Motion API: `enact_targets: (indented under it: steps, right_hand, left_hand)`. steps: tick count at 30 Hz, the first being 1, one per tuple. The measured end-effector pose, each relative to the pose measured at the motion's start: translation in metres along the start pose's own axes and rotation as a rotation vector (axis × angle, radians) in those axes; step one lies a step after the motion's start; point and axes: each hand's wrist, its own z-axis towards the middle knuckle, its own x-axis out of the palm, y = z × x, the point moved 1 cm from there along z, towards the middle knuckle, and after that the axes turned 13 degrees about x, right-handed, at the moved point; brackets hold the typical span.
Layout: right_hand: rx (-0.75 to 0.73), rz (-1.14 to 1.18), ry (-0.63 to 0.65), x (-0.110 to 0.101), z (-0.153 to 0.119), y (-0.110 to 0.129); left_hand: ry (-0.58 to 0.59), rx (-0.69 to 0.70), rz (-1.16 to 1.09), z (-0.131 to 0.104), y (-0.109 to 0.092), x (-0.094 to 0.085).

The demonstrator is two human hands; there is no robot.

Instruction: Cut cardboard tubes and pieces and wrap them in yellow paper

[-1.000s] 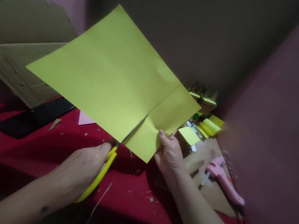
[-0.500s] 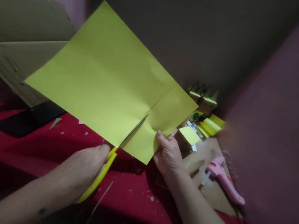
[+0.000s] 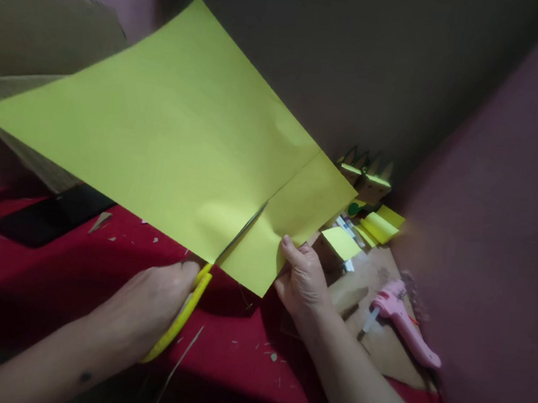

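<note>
A large yellow paper sheet (image 3: 159,124) is held up over the table, with a faint line running across its right part. My left hand (image 3: 169,294) is closed round the yellow handles of the scissors (image 3: 180,323). The scissor blades lie in the sheet, along the lower end of that line, and the paper bulges just left of them. My right hand (image 3: 303,277) pinches the sheet's lower right edge, thumb on top and fingers hidden behind the paper.
A black phone (image 3: 49,216) lies on the red cloth (image 3: 225,357) at left, before torn cardboard (image 3: 42,26). At right are a pink glue gun (image 3: 403,319) on cardboard, yellow paper pieces (image 3: 379,228) and small spiky-topped boxes (image 3: 372,187). Scraps dot the cloth.
The sheet's far left corner has swung out to the left and up, covering more of the cardboard. My left hand has shifted very slightly; my right hand stays in place.
</note>
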Motion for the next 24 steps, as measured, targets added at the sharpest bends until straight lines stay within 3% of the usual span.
enact_targets:
  steps: [3, 8, 14, 17, 20, 24]
  right_hand:
    - [-0.008, 0.003, 0.003, 0.0, 0.0, -0.001]
    - [0.0, 0.009, -0.006, 0.0, -0.001, -0.001]
    - [-0.001, -0.094, 0.016, -0.001, -0.006, 0.01]
    - [-0.053, -0.18, -0.041, -0.004, -0.008, 0.021]
    - [-0.027, -0.199, -0.112, -0.004, -0.011, 0.029]
    - [0.018, -0.174, -0.038, -0.001, -0.016, 0.035]
  left_hand:
    - [0.032, 0.009, 0.02, 0.0, 0.003, 0.0]
    - [0.013, 0.151, 0.048, -0.003, 0.01, 0.003]
    - [-0.2, 0.56, 0.372, -0.005, 0.022, 0.004]
    - [-0.306, 0.681, 0.489, -0.007, 0.026, -0.001]
    - [-0.331, 0.728, 0.531, -0.011, 0.02, -0.009]
    - [-0.282, 0.702, 0.498, -0.015, 0.009, -0.015]
